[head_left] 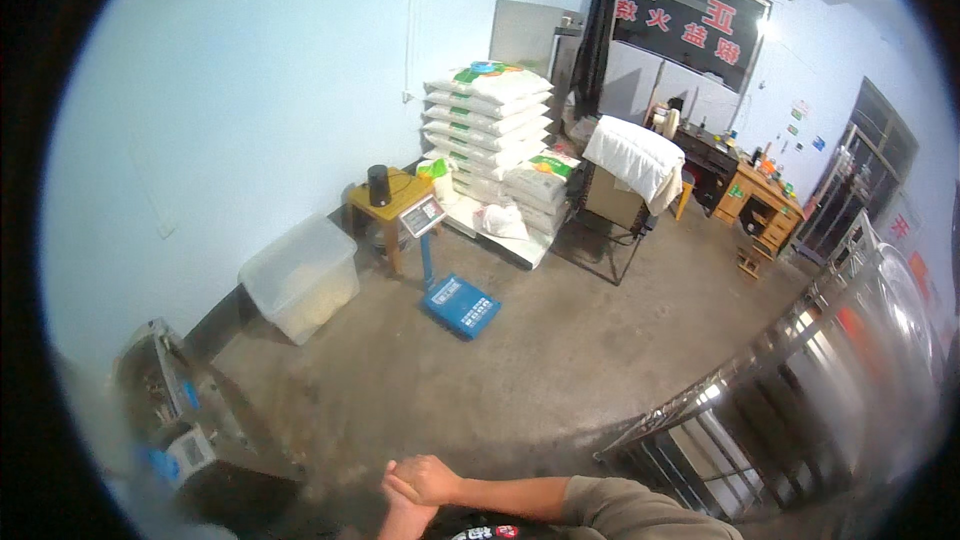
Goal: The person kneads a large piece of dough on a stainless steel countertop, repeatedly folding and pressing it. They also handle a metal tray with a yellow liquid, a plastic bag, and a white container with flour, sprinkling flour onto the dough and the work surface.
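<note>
Your right hand (434, 480) is clasped over your left hand (397, 494), whose grip I cannot tell, both nearer to you than the blue scale (462, 307), while the white sacks (487, 127) stand already stacked behind it, no handling seems underway, and what remains is unclear.

2 hands (430, 481), 1 plat. scale (462, 308), 1 plas. bin (300, 275).

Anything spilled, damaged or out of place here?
Nothing clearly spilled or damaged stands out. The white sacks are neatly stacked; the right hand and left hand are clasped. Only the white cloth bunched over the chair looks untidy.
</note>
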{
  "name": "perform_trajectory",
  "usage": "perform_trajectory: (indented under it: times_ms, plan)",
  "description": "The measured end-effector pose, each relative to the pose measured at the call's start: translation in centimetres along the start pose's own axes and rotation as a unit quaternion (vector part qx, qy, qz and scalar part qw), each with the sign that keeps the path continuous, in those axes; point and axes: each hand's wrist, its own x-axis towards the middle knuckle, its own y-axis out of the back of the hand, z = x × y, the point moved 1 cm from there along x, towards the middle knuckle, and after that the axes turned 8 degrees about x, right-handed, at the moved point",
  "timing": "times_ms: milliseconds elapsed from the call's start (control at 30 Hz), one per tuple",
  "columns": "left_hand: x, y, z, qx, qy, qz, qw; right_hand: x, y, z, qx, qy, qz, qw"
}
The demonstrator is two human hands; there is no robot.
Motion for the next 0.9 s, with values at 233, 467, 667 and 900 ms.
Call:
perform_trajectory:
  times_ms: [233, 467, 667, 900]
  plan:
    - [4.5, -4.6, 8.9, 0.054, 0.056, 0.078, 0.994, 7.7, -3.2, 3.8, -0.04, -0.06, 0.006, 0.997]
    - [10.6, -8.8, 19.9, -0.063, 0.048, 0.1, 0.992, 18.5, -3.9, 10.5, 0.013, 0.043, -0.005, 0.999]
    - [14.0, -9.7, 28.8, 0.001, -0.331, 0.379, 0.864, 31.6, -6.1, 13.8, 0.135, -0.009, -0.116, 0.984]
    - [9.5, -10.7, 31.5, 0.108, -0.531, 0.557, 0.63, 40.9, -13.6, 15.5, 0.244, 0.058, -0.355, 0.901]
